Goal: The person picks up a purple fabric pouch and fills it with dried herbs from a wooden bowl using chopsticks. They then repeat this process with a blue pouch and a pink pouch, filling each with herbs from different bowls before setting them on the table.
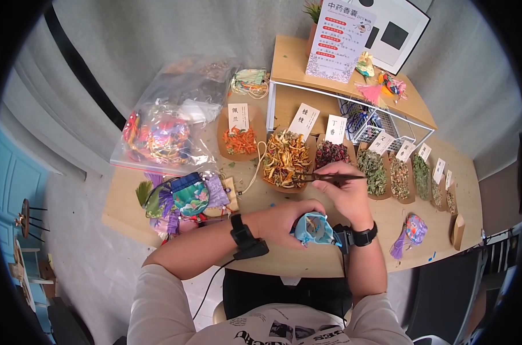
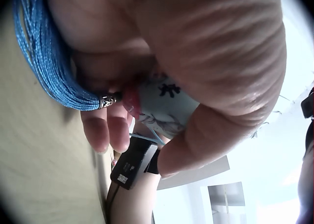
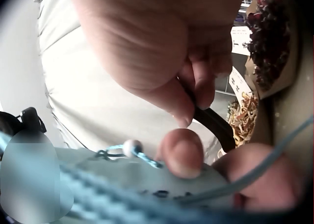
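Observation:
A light blue drawstring pouch [image 1: 315,227], its mouth facing up, is gripped by the left hand [image 1: 285,223] near the table's front edge. In the left wrist view the pouch [image 2: 169,108] shows dark characters and a blue tassel [image 2: 54,62] hanging from it. The right hand [image 1: 342,192] pinches dark tweezers [image 1: 324,177], whose tips are at the right side of the paper tray's yellow-brown dried pieces [image 1: 287,158]. In the right wrist view the tweezers [image 3: 216,126] extend from between thumb and fingers, beyond the pouch.
Labelled paper trays of dried herbs run rightward, starting with orange pieces [image 1: 239,141] and including dark red ones [image 1: 331,153]. Finished pouches [image 1: 189,195] lie at left beside a clear plastic bag [image 1: 163,129]. A purple pouch [image 1: 415,229] lies at right; a wooden shelf [image 1: 289,60] stands behind.

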`<state>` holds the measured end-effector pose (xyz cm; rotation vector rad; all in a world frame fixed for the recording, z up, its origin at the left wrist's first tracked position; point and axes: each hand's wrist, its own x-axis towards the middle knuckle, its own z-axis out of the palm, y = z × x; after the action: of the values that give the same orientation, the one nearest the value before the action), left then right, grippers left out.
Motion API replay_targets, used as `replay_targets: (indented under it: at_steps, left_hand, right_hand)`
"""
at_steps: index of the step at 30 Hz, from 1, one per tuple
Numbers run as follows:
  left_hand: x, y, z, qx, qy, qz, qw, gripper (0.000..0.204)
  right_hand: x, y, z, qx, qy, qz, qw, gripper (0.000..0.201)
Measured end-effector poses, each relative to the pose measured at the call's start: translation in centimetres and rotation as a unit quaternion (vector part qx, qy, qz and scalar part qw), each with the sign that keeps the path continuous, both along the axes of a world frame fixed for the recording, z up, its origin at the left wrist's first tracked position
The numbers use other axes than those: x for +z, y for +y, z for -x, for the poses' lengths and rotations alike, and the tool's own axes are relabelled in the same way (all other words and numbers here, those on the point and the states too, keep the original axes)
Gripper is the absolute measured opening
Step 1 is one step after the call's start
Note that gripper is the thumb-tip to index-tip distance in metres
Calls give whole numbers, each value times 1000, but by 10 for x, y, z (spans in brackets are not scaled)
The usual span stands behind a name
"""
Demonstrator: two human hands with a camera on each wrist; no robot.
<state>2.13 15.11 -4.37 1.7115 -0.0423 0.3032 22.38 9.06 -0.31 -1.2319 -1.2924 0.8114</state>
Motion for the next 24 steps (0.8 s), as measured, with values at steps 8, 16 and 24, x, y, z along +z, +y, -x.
replay_targets:
  at_steps: [8, 16, 24]
  left_hand:
    - [3, 0, 1, -10, 4, -16, 1000, 67]
    - [0, -2, 1, 23, -15, -5, 1000, 69]
    - [-12, -3, -5, 48, 5, 101, 994, 66]
  right_hand:
    - [-6, 5, 10, 22, -149, -67, 986, 21]
    - [-9, 5, 13, -21, -97, -61, 993, 17]
    - [10, -4, -17, -65, 44, -75, 994, 21]
